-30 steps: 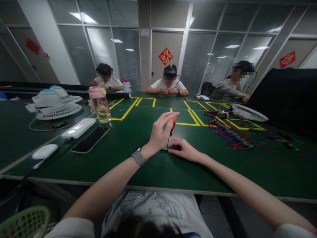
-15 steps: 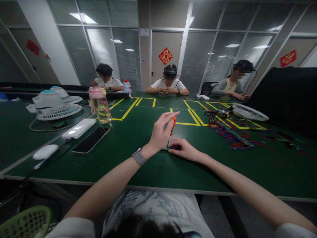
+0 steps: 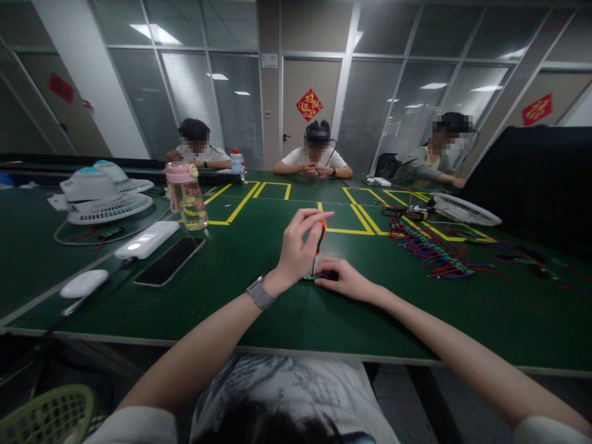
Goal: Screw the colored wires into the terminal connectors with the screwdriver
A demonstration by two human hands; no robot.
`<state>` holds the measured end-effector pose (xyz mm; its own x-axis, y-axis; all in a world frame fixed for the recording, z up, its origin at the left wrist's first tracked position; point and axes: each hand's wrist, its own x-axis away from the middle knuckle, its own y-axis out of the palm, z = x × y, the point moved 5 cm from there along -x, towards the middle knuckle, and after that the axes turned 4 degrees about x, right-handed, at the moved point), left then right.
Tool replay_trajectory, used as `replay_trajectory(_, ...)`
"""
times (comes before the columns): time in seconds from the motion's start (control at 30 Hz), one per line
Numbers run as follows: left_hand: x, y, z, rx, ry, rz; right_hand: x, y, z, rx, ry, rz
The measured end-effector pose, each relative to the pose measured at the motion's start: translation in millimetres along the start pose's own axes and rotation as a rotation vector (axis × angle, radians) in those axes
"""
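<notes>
My left hand (image 3: 300, 243) is closed round the orange and black handle of a screwdriver (image 3: 322, 233), held upright with its dark shaft pointing down. The shaft's lower end meets a small green circuit board (image 3: 309, 278) on the table. Low on the table, my right hand (image 3: 345, 277) pinches the board's right side with its fingertips, which hide part of the board. A small pale piece shows behind the screwdriver shaft, too small to name.
A phone (image 3: 170, 261), a white power bank (image 3: 147, 240), a pink-lidded bottle (image 3: 187, 196) and white fans (image 3: 108, 194) stand left. Right lie wired circuit boards (image 3: 432, 250) and a white fan cover (image 3: 467, 209). Several people sit across the green table (image 3: 222, 320).
The screwdriver handle has turned slightly in my left hand and stands a little more upright. My right hand stays in place. The person at the far right has shifted an arm.
</notes>
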<state>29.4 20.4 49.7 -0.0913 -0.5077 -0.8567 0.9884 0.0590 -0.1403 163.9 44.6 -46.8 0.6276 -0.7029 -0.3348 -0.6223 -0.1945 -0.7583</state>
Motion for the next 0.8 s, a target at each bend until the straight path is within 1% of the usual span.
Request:
replay_trajectory(0.07,1.0,2.8,-3.6,0.09,-0.036,-0.03,0.0,0.0,0.3,-0.006,0.001,0.001)
replay_trajectory(0.17,1.2,4.4,-6.2,0.144,-0.065,-0.024,0.1,-0.2,0.3,-0.001,0.0,0.004)
replay_trajectory(0.4,-1.6,-0.6,1.4,-0.078,0.011,0.034,-0.1,-0.5,-1.5,0.002,-0.003,0.002)
replay_trajectory(0.47,-1.4,-1.1,1.5,-0.081,0.015,0.033,-0.3,-0.5,-1.9,0.002,-0.003,0.001)
replay_trajectory(0.67,-0.2,3.1,-4.2,0.01,-0.015,-0.029,-0.3,0.1,0.0,0.004,0.001,-0.008)
replay_trajectory(0.8,-0.2,2.9,-2.6,-0.03,0.005,0.003,0.1,0.0,0.0,0.014,-0.003,-0.009)
